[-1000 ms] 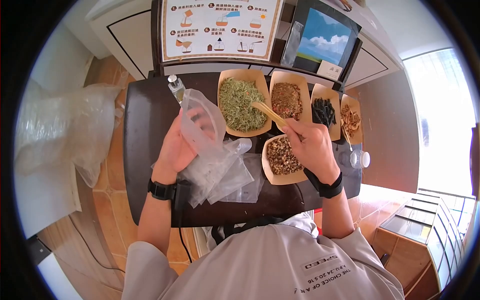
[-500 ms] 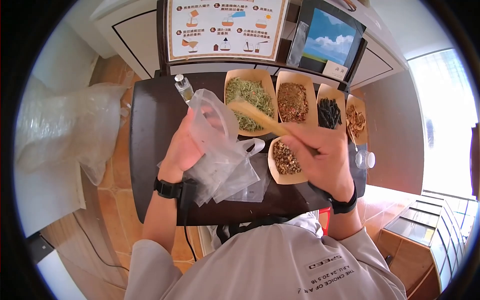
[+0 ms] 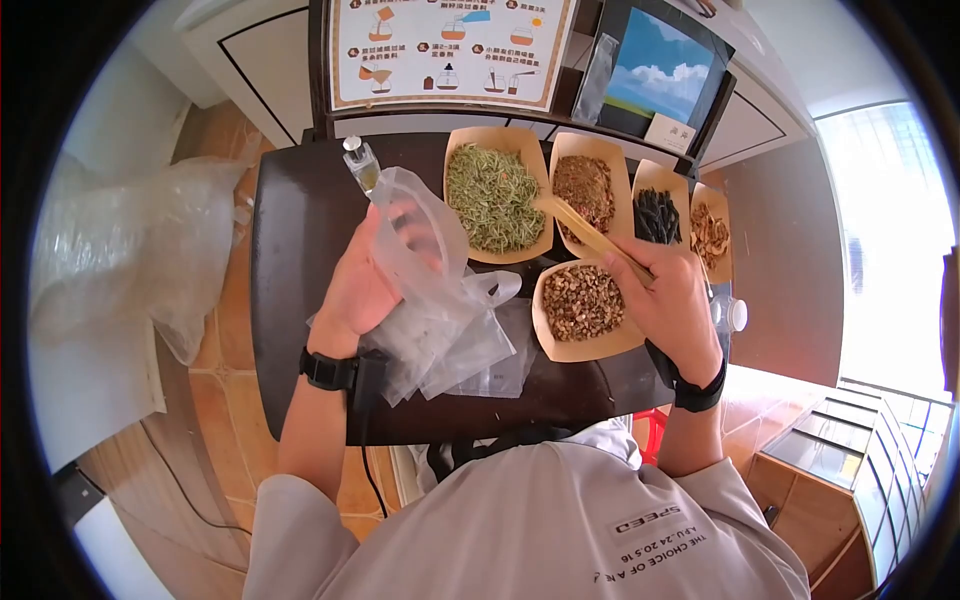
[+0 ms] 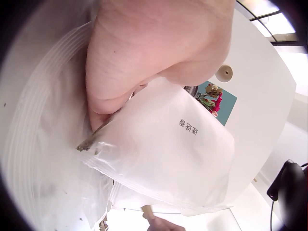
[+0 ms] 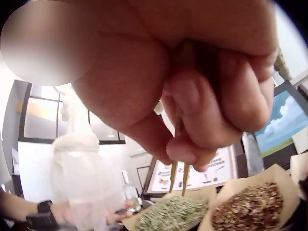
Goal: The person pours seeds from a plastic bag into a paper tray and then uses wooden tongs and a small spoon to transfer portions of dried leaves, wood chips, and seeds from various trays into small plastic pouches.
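Note:
My left hand (image 3: 362, 275) holds a clear plastic bag (image 3: 425, 235) by its side, its mouth spread into a wide loop. Part of the fingers shows through the film. Up close in the left wrist view, a white bag face (image 4: 192, 159) with small printed characters hangs beside the hand (image 4: 154, 53). My right hand (image 3: 672, 300) grips wooden tongs (image 3: 590, 235), whose tips lie at the right edge of the tray of green dried herb (image 3: 495, 205). From the right wrist, the two tong tips (image 5: 185, 180) point down over the herb, slightly apart.
Paper trays hold reddish-brown bits (image 3: 583, 195), black strips (image 3: 656, 215), orange-brown pieces (image 3: 709, 235) and brown chunks (image 3: 580, 305). A small glass bottle (image 3: 362, 168) stands behind the left hand, a capped jar (image 3: 730, 314) at right. More clear bags (image 3: 490, 360) lie on the dark table.
The right hand swung the tongs left and up over the green herb, then back right to the tray's edge. My left hand keeps its hold on the bag; the head view shifted slightly.

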`<act>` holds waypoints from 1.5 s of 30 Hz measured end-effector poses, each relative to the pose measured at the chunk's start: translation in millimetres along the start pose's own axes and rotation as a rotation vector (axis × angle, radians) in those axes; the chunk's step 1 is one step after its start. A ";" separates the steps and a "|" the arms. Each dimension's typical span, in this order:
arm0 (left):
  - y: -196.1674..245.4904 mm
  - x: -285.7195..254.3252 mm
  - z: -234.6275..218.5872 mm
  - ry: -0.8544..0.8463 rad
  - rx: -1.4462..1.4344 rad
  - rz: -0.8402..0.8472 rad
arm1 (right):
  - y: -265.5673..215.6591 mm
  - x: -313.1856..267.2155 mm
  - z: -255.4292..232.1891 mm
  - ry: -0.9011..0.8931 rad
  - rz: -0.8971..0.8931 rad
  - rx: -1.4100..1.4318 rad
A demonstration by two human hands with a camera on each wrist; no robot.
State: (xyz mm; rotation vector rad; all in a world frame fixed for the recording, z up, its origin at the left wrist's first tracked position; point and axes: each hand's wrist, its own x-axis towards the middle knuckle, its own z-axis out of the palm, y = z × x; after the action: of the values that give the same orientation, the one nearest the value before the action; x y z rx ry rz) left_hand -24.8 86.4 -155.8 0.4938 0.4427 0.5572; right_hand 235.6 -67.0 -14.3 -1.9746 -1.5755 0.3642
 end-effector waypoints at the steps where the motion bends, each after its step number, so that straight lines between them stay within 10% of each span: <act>1: 0.0 0.2 -0.3 0.000 0.000 0.000 | 6.5 -1.4 0.9 -0.077 0.056 -0.115; 45: 1.7 2.6 -2.4 -0.128 0.091 -0.017 | -4.4 -14.4 53.5 -0.051 -0.003 -0.312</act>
State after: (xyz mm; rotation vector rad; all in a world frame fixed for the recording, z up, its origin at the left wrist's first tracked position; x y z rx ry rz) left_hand -24.8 89.9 -157.4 0.6092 0.3506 0.4876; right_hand 199.1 -65.8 -56.2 -2.2085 -1.7545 0.1756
